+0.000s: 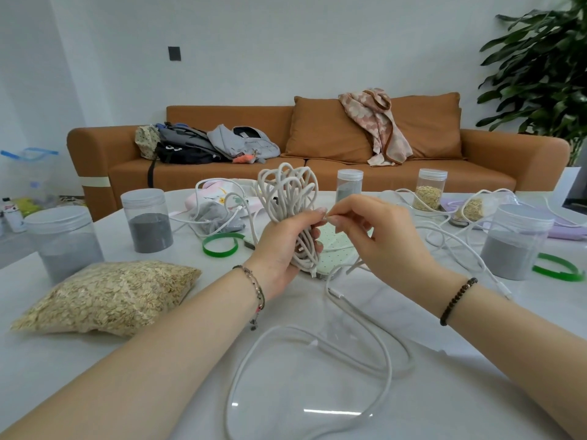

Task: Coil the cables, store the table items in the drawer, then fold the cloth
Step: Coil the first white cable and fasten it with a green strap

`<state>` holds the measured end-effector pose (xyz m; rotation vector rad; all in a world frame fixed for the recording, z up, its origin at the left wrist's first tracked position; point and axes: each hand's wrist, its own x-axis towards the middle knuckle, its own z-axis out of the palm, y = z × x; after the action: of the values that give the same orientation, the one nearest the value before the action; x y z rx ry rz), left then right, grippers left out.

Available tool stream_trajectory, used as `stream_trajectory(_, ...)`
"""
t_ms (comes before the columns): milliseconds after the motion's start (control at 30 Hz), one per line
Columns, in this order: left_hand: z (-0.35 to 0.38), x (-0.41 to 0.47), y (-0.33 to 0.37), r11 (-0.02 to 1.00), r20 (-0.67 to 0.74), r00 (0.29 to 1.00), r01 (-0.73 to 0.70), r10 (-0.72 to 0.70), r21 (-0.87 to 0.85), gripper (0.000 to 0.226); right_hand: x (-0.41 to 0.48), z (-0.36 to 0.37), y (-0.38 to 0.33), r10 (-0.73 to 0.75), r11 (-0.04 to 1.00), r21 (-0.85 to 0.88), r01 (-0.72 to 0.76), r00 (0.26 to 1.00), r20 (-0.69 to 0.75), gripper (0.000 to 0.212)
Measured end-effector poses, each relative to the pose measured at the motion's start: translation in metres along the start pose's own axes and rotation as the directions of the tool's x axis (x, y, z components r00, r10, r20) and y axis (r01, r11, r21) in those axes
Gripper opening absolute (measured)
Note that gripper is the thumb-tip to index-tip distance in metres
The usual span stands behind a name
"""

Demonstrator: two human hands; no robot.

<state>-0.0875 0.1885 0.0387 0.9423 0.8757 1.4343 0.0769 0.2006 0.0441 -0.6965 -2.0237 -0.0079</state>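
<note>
Coiling: L hand grips cable bundle, R hand at 3 o'clock pinches it. Next, prob.: wrap loose end tight.

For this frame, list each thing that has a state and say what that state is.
Cream cable: looped into a bundle, held upright off the table.
Left hand: grips the bundle's middle.
Right hand: fingers pinch one strand.
White cable: loose, uncoiled on the table.
Dark-grain jar: upright, lid on.
Oat bag: lying flat.
</note>
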Motion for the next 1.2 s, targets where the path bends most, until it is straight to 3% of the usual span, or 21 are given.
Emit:
stream_trajectory(233,-0.006,0.003,0.009,0.979,-0.138,0.969,-0.200,0.203,0.039,0.019,-0.001,0.002,-0.007,0.262,0.946,0.153,-0.287,0.951,0.163,0.013)
stream_trajectory(300,-0.009,0.004,0.014,0.970,-0.174,0.955,-0.244,0.241,0.005,0.023,0.001,0.001,-0.008,0.342,0.884,0.251,-0.393,0.912,0.226,0.018)
stream_trajectory(400,-0.010,0.005,0.016,0.963,-0.185,0.949,-0.267,0.257,-0.031,0.013,0.003,0.000,-0.008,0.418,0.767,0.397,-0.503,0.862,0.285,0.020)
stream_trajectory(467,-0.008,0.004,0.013,0.971,-0.160,0.961,-0.235,0.225,-0.043,0.007,0.004,-0.001,-0.008,0.414,0.783,0.393,-0.482,0.876,0.249,0.020)
stream_trajectory(700,-0.001,-0.003,0.013,0.977,0.017,0.997,-0.068,0.073,-0.203,0.019,0.001,-0.002,-0.015,0.316,0.883,0.323,-0.342,0.940,0.133,0.014)
stream_trajectory(767,-0.001,-0.005,0.017,0.963,0.038,0.996,-0.069,0.081,-0.260,0.010,0.000,-0.001,-0.016,0.296,0.900,0.286,-0.328,0.943,0.151,0.014)
stream_trajectory(967,-0.002,-0.007,0.024,0.949,0.043,0.993,-0.093,0.111,-0.301,0.014,0.001,0.001,-0.012,0.359,0.862,0.271,-0.429,0.893,0.270,0.028)
stream_trajectory(1133,-0.007,-0.006,0.034,0.893,0.125,0.979,-0.093,0.164,-0.441,0.010,0.000,0.001,-0.014,0.374,0.850,0.232,-0.474,0.851,0.367,0.034)
stream_trajectory(1200,-0.011,-0.003,0.036,0.889,0.088,0.979,-0.126,0.183,-0.441,0.013,0.001,0.000,-0.014,0.365,0.847,0.228,-0.479,0.838,0.405,0.034)
